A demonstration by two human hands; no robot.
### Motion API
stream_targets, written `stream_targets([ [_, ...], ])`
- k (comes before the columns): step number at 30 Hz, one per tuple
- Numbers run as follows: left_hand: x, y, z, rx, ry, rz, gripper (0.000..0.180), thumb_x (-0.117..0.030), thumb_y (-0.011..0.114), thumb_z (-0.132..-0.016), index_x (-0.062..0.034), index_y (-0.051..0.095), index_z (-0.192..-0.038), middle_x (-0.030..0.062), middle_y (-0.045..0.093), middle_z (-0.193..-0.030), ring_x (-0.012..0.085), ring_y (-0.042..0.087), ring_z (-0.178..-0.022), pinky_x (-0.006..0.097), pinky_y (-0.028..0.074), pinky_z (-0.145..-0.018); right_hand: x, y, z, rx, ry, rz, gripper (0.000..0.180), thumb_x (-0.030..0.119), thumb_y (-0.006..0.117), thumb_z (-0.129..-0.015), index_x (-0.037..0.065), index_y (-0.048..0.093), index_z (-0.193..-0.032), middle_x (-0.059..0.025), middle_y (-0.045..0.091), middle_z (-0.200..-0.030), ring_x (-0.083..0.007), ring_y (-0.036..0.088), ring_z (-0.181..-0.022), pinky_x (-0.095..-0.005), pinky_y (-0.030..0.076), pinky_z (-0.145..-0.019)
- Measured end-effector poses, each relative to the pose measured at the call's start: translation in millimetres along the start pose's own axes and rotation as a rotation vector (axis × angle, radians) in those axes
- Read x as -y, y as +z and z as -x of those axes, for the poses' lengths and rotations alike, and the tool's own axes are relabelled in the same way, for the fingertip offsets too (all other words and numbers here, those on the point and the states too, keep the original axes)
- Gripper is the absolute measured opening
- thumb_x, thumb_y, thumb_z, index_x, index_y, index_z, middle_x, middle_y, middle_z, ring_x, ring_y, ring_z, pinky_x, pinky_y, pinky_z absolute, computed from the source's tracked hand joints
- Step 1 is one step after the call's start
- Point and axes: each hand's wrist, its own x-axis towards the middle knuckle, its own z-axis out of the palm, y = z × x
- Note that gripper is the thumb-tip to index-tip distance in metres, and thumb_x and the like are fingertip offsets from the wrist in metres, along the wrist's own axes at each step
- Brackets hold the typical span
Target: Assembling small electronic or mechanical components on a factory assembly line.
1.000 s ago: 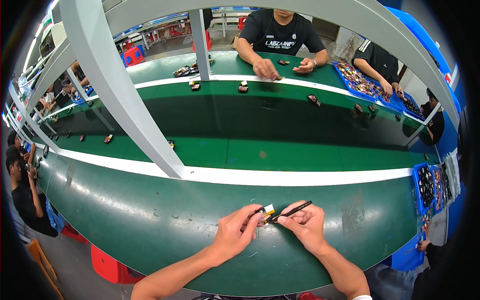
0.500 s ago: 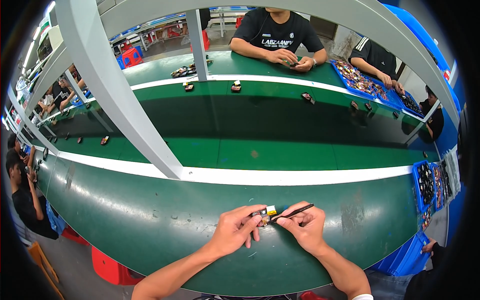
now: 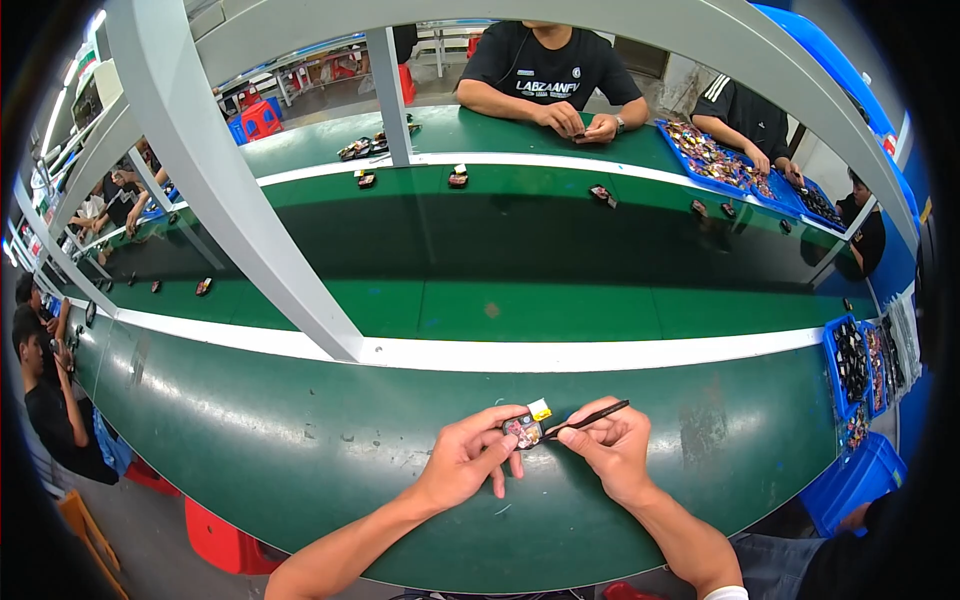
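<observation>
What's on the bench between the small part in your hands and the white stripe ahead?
Nothing: in the head view, only bare green bench lies between the small part with its yellow tab and the white stripe.

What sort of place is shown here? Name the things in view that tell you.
Most likely a factory assembly line: a long green conveyor belt carries small parts, blue trays hold components, and workers sit along both sides, one person's hands working on a small part.
</observation>
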Motion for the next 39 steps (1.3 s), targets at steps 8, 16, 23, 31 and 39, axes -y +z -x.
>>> stream_targets([
  [8, 1.8, 0.3, 0.2, 0.0, 0.027, -0.016, 0.038, -0.004, 0.053, -0.104, 0.0042, 0.051, -0.141, 0.015, 0.064, -0.11, 0.017, 0.068, -0.077, 0.025, 0.056, -0.05, 3.3, 0.1, 0.7, 0.004, 0.006, 0.052, 0.015, -0.009, 0.074, -0.087, -0.004, 0.065, -0.099, -0.0076, 0.073, -0.085, 0.003, 0.047, -0.058, -0.0158, 0.035, -0.05],
  [16, -2.3, 2.0, 2.1, 0.006, 0.05, -0.099, 0.039, -0.006, 0.05, -0.106, 0.0013, 0.052, -0.144, 0.0145, 0.061, -0.111, 0.019, 0.071, -0.079, 0.025, 0.057, -0.05, 7.8, 0.8, 3.9, 0.04, -0.016, 0.189, 0.016, -0.005, 0.078, -0.086, -0.002, 0.065, -0.096, 0.0013, 0.065, -0.074, 0.0021, 0.044, -0.056, -0.0176, 0.031, -0.049],
  [23, 0.5, -0.2, 0.6, -0.027, -0.041, -0.076, 0.036, -0.011, 0.049, -0.107, 0.0047, 0.056, -0.139, 0.0155, 0.067, -0.107, 0.0201, 0.071, -0.074, 0.026, 0.058, -0.05, 6.2, 4.1, 5.0, 0.024, -0.041, 0.168, 0.014, -0.007, 0.076, -0.086, -0.003, 0.067, -0.096, 0.0049, 0.06, -0.066, 0.0035, 0.038, -0.052, -0.0181, 0.025, -0.047],
  [31, 0.0, 2.3, 0.8, -0.06, -0.03, -0.115, 0.032, -0.009, 0.051, -0.106, 0.0046, 0.061, -0.134, 0.0157, 0.068, -0.105, 0.0192, 0.071, -0.071, 0.026, 0.056, -0.047, 5.0, 2.0, 3.0, 0.04, 0.001, 0.134, 0.014, -0.007, 0.076, -0.086, -0.003, 0.067, -0.097, 0.0017, 0.065, -0.072, 0.0034, 0.04, -0.053, -0.0176, 0.028, -0.047],
  [39, 0.8, 1.9, 1.4, -0.068, -0.04, -0.163, 0.03, -0.01, 0.053, -0.106, 0.0008, 0.065, -0.132, 0.0107, 0.067, -0.094, 0.0119, 0.065, -0.063, 0.023, 0.05, -0.044, 5.4, -0.6, 2.3, 0.083, 0.011, 0.185, 0.013, -0.007, 0.076, -0.086, -0.003, 0.067, -0.094, 0.0019, 0.064, -0.069, 0.0031, 0.039, -0.052, -0.0178, 0.027, -0.047],
])
